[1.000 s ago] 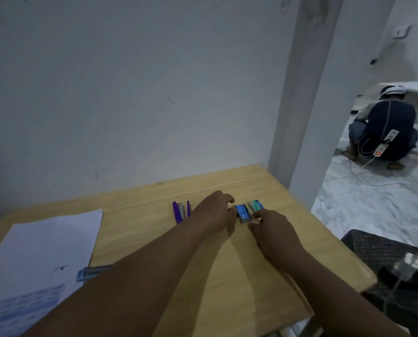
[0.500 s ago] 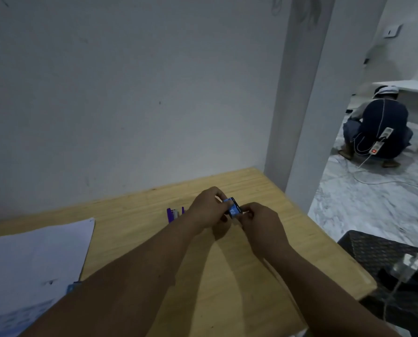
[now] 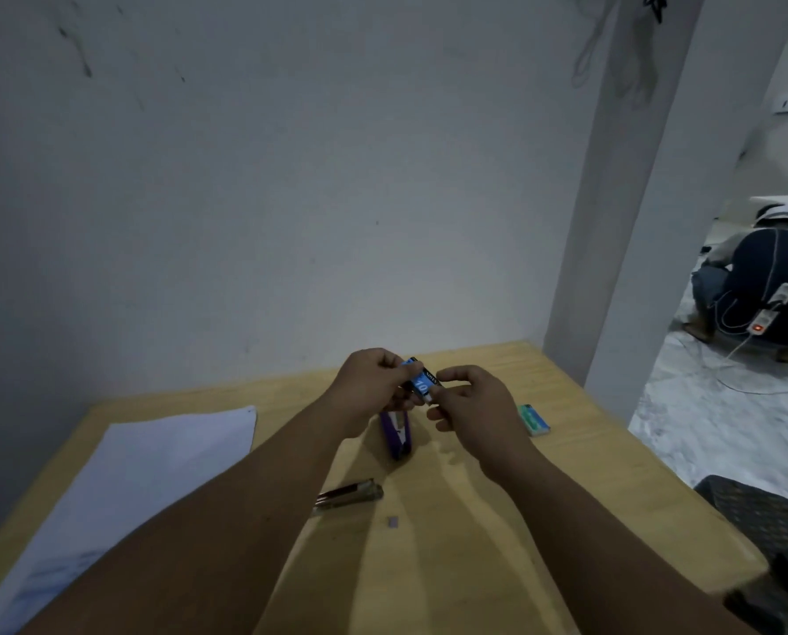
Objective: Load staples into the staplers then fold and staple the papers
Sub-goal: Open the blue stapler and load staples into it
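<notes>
My left hand (image 3: 368, 388) grips a small blue staple box (image 3: 421, 381), lifted above the wooden table (image 3: 497, 533). My right hand (image 3: 473, 401) pinches the box's right end with thumb and fingers. Under my hands a purple stapler (image 3: 397, 435) lies on the table, partly hidden. A second stapler (image 3: 350, 494), dark red and metal, lies nearer to me beside my left forearm. A green staple box (image 3: 534, 419) rests to the right of my right hand. White papers (image 3: 131, 488) lie at the left of the table.
A tiny grey piece (image 3: 393, 522), perhaps a strip of staples, lies near the middle of the table. A wall stands just behind the table, a pillar at the right. A dark basket (image 3: 767, 520) sits off the right edge. A person (image 3: 758, 277) crouches on the floor beyond.
Both hands lifted the blue box off the table and hold it up between them. The green box stayed on the table. The view tilted down, showing the second stapler.
</notes>
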